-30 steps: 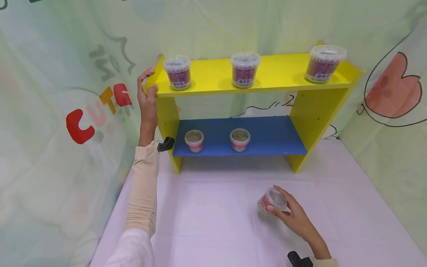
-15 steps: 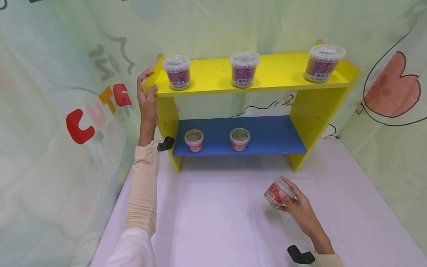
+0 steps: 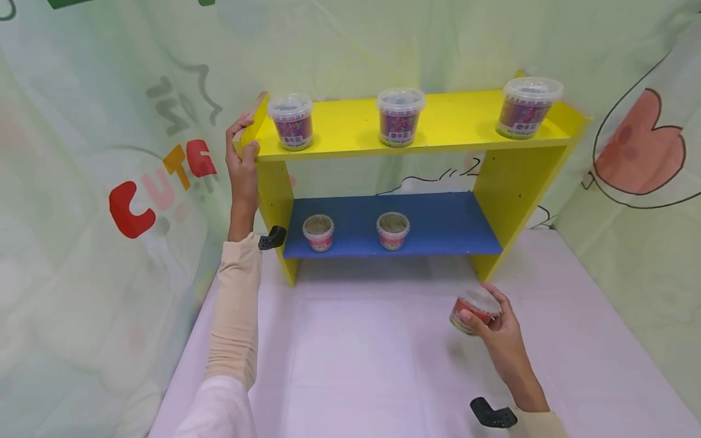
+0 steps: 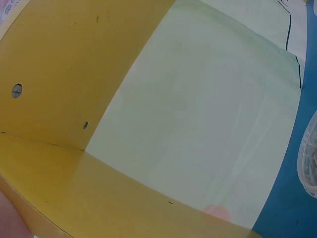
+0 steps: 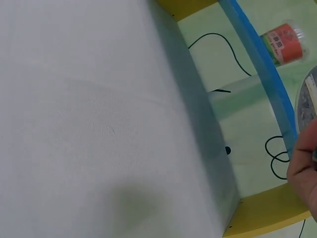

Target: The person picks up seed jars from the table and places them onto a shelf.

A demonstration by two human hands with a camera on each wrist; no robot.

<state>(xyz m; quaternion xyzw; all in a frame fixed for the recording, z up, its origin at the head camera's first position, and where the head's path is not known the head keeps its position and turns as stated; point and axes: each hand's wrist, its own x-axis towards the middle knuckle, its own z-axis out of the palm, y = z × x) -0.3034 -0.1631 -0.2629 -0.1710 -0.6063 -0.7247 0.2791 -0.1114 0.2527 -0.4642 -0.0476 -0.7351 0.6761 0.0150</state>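
Note:
My left hand (image 3: pixel 243 161) grips the upper left corner of a yellow shelf unit (image 3: pixel 350 128), fingers behind the side panel and thumb in front. My right hand (image 3: pixel 505 344) holds a small clear plastic cup (image 3: pixel 475 309) with a red label, tilted, above the cloth in front of the unit's right leg. In the right wrist view, fingers (image 5: pixel 303 171) and part of the held cup's underside (image 5: pixel 306 101) show at the right edge. Two similar small cups, one at left (image 3: pixel 320 241) and one mid-shelf (image 3: pixel 392 241), stand on the blue lower board (image 3: pixel 443 225).
Three larger purple-labelled tubs stand along the yellow top: left tub (image 3: pixel 294 131), middle tub (image 3: pixel 399 126) and right tub (image 3: pixel 523 117). A pale cloth (image 3: pixel 350 359) covers the table. Printed curtains (image 3: pixel 630 261) enclose the back and both sides.
My right hand has carried the small cup rightward and toward the unit, turning its tilt on the way. My left hand stays on the shelf corner.

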